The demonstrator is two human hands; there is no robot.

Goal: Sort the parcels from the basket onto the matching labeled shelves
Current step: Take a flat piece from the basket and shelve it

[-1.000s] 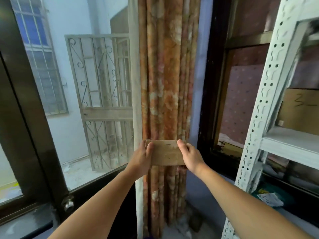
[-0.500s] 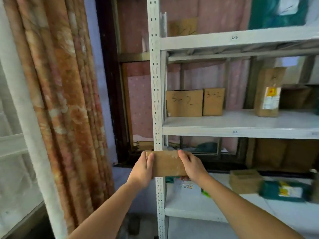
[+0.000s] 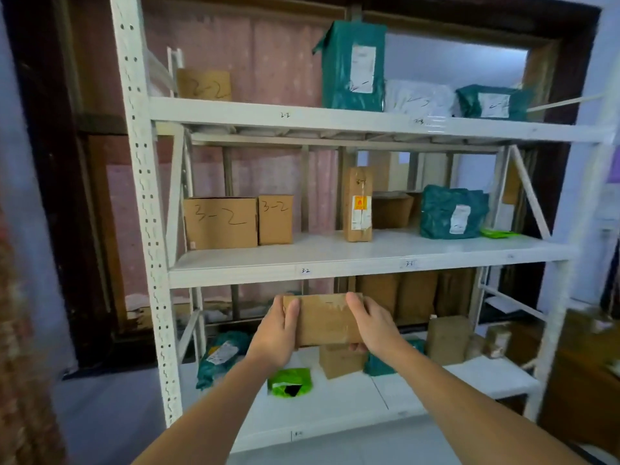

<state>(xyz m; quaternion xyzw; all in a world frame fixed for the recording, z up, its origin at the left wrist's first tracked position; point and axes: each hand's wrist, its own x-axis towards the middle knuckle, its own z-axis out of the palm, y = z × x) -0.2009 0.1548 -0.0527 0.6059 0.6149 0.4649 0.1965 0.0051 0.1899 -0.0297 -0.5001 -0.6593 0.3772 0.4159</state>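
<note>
I hold a small brown cardboard parcel (image 3: 325, 318) in front of me with both hands. My left hand (image 3: 276, 333) grips its left end and my right hand (image 3: 372, 325) grips its right end. The parcel hovers just below the front edge of the middle shelf (image 3: 335, 260) of a white metal rack. That edge carries small labels reading 3-2 (image 3: 305, 270) and another further right. Two brown boxes marked 3-2 (image 3: 219, 223) stand at the left of that shelf. The basket is out of view.
The top shelf (image 3: 335, 120) holds a box marked 3-2, a tall green bag (image 3: 354, 65) and other bags. The bottom shelf (image 3: 369, 397) holds green bags and brown boxes. A white upright post (image 3: 144, 203) stands at the left, a patterned curtain further left.
My view has swung right from the window and curtain to face the rack squarely. The parcel has stayed between both hands, now in front of the rack below the middle shelf.
</note>
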